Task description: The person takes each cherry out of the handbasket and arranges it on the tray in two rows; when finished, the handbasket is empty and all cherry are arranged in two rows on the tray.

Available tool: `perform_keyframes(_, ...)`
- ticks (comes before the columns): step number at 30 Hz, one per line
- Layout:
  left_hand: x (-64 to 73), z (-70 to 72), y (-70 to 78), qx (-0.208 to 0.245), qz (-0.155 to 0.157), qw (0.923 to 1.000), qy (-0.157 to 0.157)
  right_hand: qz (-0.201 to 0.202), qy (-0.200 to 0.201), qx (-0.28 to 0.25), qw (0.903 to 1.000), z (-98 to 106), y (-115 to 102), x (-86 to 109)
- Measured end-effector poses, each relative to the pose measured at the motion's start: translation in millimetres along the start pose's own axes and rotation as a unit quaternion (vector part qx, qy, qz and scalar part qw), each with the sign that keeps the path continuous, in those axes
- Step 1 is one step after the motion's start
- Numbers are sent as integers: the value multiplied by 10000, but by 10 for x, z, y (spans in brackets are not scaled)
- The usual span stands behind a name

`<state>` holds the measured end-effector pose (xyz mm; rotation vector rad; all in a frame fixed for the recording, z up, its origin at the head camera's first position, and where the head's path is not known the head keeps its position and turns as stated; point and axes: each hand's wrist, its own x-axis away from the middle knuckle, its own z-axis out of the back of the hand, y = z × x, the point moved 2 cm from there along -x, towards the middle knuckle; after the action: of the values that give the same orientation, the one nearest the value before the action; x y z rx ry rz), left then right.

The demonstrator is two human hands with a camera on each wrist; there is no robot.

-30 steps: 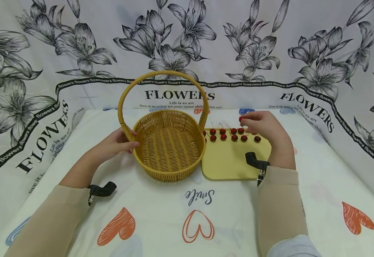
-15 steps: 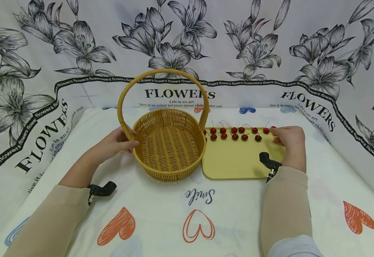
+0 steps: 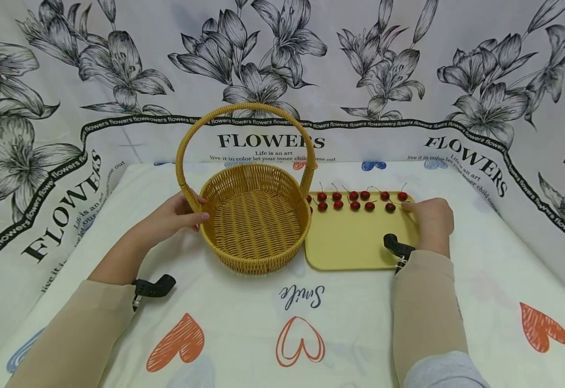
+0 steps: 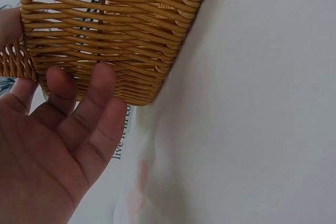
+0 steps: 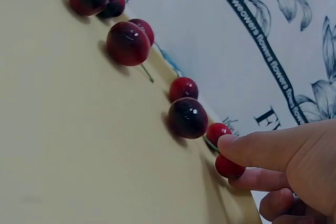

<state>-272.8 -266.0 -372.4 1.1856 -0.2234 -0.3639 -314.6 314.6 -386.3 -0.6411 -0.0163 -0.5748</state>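
The yellow wicker basket [image 3: 255,264] with a tall hooped handle stands left of a yellow tray [image 3: 355,248]. My left hand [image 3: 168,218] grips the basket's left side by the foot of the handle, thumb over the rim. In the left wrist view the fingers [image 4: 102,85] curl against the woven outer wall. My right hand [image 3: 432,218] is at the tray's right end and pinches a red cherry [image 5: 230,166] between thumb and finger. Several dark red cherries [image 3: 355,206] with stems lie in two rows along the tray's far edge, a few partly hidden behind the basket.
A white cloth with printed hearts [image 3: 300,342] covers the table [image 3: 234,318]. Behind it hangs a flower-print curtain [image 3: 384,64]. The basket's right side overlaps the tray's left edge in the head view.
My right hand has carried the cherry from above the back row to the tray's right end, then slightly nearer and left to the front row. My left hand keeps its grip on the basket.
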Motion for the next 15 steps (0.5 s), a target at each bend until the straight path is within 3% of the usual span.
perform_keyframes(8, 2, 1, -3, 23, -21, 10000, 7, -76, 97, -95, 9999, -30, -45, 38)
perform_keyframes(15, 7, 5, -23, -67, 70, 10000, 12, 157, 105, -373, 9991, 34, -85, 56)
